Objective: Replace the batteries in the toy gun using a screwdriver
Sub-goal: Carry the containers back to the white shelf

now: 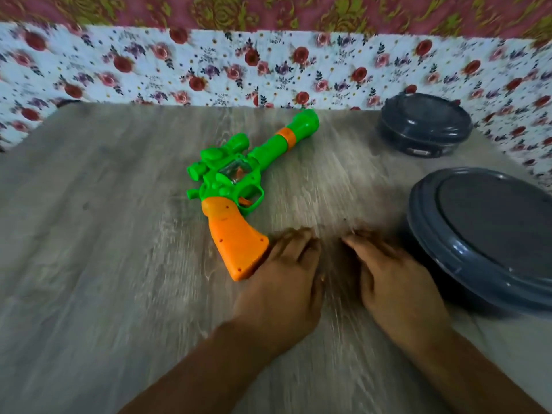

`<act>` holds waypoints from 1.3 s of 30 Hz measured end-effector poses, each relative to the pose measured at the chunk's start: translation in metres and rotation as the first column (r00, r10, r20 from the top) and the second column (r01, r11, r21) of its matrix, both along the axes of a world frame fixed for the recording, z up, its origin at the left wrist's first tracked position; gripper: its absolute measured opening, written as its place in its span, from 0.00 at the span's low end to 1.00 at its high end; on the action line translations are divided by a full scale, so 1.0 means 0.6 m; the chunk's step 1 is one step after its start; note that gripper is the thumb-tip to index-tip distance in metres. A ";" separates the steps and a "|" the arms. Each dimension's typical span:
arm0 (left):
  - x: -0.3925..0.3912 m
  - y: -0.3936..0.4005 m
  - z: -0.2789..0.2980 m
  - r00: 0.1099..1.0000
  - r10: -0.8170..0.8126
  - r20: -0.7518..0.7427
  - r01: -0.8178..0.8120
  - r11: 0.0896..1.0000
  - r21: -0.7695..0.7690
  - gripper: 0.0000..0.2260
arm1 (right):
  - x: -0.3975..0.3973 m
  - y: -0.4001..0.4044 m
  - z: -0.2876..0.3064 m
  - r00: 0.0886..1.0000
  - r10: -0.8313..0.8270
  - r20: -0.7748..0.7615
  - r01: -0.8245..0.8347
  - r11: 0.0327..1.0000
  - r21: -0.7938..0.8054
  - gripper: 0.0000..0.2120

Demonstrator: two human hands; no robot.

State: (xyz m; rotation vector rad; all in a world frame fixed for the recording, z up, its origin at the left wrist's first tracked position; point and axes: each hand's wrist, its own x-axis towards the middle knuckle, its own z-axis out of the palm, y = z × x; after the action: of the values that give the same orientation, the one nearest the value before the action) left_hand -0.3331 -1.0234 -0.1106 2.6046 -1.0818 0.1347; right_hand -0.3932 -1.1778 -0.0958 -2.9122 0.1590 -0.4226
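Resting flat near the surface's (89,264) front edge, both hands (286,282) (397,282) held nothing, fingers loosely extended; gun (236,186) lay unopened, no screwdriver visible, all steps remaining.

The toy gun (236,180) looks like moulded plastic, bright green along the barrel and body, orange on the grip, with a smooth, slightly shiny skin; a small clear window sits in its side. The worktop (104,264) shows a pale grey wood-grain pattern with a matt finish. At 2 o'clock a round dark grey container (422,127) looks like glossy plastic, and at 3 o'clock a larger dark grey lid (490,240) has a shiny rim around a duller centre. Beyond the far edge lies floral printed cloth (209,67), matt, and past it a pink fabric (268,10) with gold motifs.
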 end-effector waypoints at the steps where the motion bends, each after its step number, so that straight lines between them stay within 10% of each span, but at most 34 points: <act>1: -0.002 -0.001 0.003 1.000 0.004 -0.024 -0.004 1.000 -0.002 0.22 | -0.001 0.002 -0.001 1.000 -0.001 0.012 0.001 1.000 -0.015 0.22; 14: -0.012 0.005 0.088 0.898 0.033 -0.439 0.085 0.966 0.245 0.26 | -0.009 0.022 0.135 0.891 0.051 -0.452 0.074 0.964 0.255 0.20; 24: -0.005 -0.013 0.121 0.867 0.051 -0.496 0.129 0.938 0.321 0.31 | -0.045 -0.012 0.243 0.954 -0.202 -0.221 0.277 0.873 0.400 0.16; 33: 0.024 -0.094 0.123 0.836 0.171 -0.521 -0.082 0.979 0.188 0.25 | -0.048 -0.217 0.237 0.802 -0.532 -0.270 0.595 0.747 0.296 0.13; 39: 0.102 -0.244 0.149 0.654 0.265 -0.708 -0.342 0.939 0.036 0.20 | -0.040 -0.325 0.188 0.723 -0.520 -0.455 0.676 0.667 0.313 0.17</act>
State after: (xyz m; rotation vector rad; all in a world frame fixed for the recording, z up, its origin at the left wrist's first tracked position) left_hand -0.2717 -1.1699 -0.0210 2.3592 -0.3372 -0.6778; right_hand -0.4172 -1.3731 0.0168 -2.3418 1.1510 0.0418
